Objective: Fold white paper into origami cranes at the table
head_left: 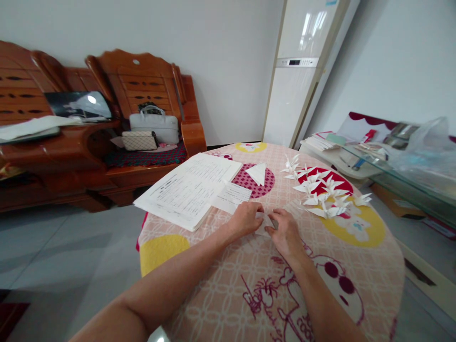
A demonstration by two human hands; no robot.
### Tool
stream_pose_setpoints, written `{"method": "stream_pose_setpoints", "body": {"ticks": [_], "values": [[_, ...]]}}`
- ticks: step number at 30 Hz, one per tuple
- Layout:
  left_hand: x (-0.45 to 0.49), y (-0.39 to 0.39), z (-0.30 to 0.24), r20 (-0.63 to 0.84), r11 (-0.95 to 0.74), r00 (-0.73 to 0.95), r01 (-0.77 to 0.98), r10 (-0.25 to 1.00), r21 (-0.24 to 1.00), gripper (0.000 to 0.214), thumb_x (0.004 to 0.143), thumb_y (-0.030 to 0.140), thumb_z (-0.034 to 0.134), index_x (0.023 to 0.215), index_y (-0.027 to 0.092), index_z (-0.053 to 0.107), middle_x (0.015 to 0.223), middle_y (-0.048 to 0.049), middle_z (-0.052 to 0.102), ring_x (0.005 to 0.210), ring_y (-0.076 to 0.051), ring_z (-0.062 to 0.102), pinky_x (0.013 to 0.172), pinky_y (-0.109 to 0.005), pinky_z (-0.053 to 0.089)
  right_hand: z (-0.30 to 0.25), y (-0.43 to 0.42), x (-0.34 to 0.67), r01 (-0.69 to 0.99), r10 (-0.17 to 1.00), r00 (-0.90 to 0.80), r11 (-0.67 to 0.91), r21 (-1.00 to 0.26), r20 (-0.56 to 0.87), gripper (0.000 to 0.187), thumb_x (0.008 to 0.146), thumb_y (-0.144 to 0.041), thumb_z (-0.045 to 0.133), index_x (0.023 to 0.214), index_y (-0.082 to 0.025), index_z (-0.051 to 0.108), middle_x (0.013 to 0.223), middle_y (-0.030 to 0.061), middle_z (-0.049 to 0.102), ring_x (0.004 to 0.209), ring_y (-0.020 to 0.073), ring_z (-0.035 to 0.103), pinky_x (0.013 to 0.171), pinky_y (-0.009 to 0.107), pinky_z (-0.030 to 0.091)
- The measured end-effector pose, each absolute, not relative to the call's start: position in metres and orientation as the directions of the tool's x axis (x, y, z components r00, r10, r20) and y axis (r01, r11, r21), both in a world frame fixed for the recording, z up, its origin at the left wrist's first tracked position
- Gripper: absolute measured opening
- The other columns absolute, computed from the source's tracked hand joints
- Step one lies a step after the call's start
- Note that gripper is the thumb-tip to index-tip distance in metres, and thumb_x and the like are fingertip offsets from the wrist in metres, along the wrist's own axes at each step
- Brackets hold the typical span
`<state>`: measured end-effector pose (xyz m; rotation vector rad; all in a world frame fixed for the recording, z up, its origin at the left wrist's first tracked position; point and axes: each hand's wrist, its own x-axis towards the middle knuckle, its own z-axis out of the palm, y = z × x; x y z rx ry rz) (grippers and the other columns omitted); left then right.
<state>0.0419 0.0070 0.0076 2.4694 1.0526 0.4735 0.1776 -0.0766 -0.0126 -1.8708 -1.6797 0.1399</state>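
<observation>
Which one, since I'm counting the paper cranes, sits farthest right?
The lone paper crane right of the red circle; all others cluster to its left.

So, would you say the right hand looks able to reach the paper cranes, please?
Likely yes: nothing visibly stands between the right hand and the paper cranes, though it touches a paper piece.

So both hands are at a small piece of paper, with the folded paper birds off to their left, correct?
Not quite: the head view shows the folded paper birds off to the right. The left hand and right hand are indeed at the small piece of paper.
</observation>
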Motion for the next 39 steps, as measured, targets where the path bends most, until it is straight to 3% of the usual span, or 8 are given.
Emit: {"method": "stream_pose_setpoints", "body": {"ticks": [9, 15, 21, 25, 31, 39], "values": [[0.039, 0.010, 0.005, 0.141, -0.591, 0.649, 0.554, 0.748, 0.586, 0.023, 0.069, 0.014, 0.059, 0.089, 0.013, 0.072, 0.084, -0.0041, 0.073, 0.079, -0.018, 0.065, 0.077, -0.026, 0.047, -0.017, -0.074, 0.180, 0.871, 0.944, 0.140, 0.027, -0.491, 0.300, 0.015, 0.076, -0.013, 0.064, 0.084, -0.016, 0.076, 0.110, 0.0129, 0.065, 0.104, 0.0277, 0.057, 0.096, 0.039, 0.043], [0.036, 0.019, 0.000, 0.141, -0.564, 0.639, 0.527, 0.756, 0.636, 0.019, 0.069, 0.014, 0.061, 0.084, 0.014, 0.072, 0.079, -0.0030, 0.072, 0.075, -0.017, 0.064, 0.073, -0.026, 0.047, -0.011, -0.077, 0.183, 0.898, 0.958, 0.059, 0.072, -0.435, 0.281, 0.023, 0.083, -0.014, 0.058, 0.097, -0.016, 0.076, 0.117, 0.0144, 0.064, 0.108, 0.0276, 0.057, 0.096, 0.040, 0.044], [0.028, 0.026, -0.001, 0.150, -0.559, 0.708, 0.390, 0.690, 0.732, 0.027, 0.067, 0.005, 0.053, 0.085, 0.014, 0.072, 0.080, -0.0019, 0.071, 0.075, -0.014, 0.063, 0.071, -0.023, 0.047, -0.007, -0.084, 0.194, 0.856, 0.958, -0.055, 0.191, -0.481, 0.283, 0.029, 0.088, -0.018, 0.054, 0.108, -0.020, 0.074, 0.121, 0.0145, 0.064, 0.111, 0.0263, 0.058, 0.097, 0.040, 0.045], [0.024, 0.028, 0.003, 0.181, -0.621, 0.763, 0.338, 0.621, 0.707, 0.030, 0.069, 0.003, 0.049, 0.085, 0.014, 0.072, 0.084, -0.0027, 0.072, 0.078, -0.014, 0.063, 0.074, -0.023, 0.047, -0.009, -0.086, 0.203, 0.837, 0.952, -0.100, 0.238, -0.493, 0.291, 0.028, 0.088, -0.019, 0.054, 0.107, -0.020, 0.075, 0.121, 0.0151, 0.064, 0.113, 0.0264, 0.058, 0.097, 0.041, 0.045], [0.021, 0.033, 0.001, 0.234, -0.787, 0.890, 0.191, 0.390, 0.586, 0.039, 0.074, -0.001, 0.044, 0.092, 0.018, 0.074, 0.098, -0.0043, 0.071, 0.092, -0.015, 0.064, 0.084, -0.023, 0.047, -0.016, -0.088, 0.212, 0.810, 0.935, -0.133, 0.294, -0.507, 0.329, 0.028, 0.086, -0.016, 0.054, 0.103, -0.022, 0.076, 0.121, 0.0135, 0.065, 0.110, 0.0247, 0.060, 0.096, 0.041, 0.047], [0.014, 0.027, 0.011, 0.199, -0.824, 0.927, 0.165, 0.317, 0.543, 0.040, 0.079, 0.001, 0.042, 0.102, 0.018, 0.071, 0.109, -0.0057, 0.069, 0.102, -0.017, 0.062, 0.095, -0.029, 0.045, -0.016, -0.090, 0.215, 0.781, 0.932, -0.154, 0.318, -0.538, 0.327, 0.032, 0.083, -0.010, 0.052, 0.103, -0.021, 0.075, 0.121, 0.0121, 0.065, 0.111, 0.0231, 0.060, 0.097, 0.040, 0.047]]}}
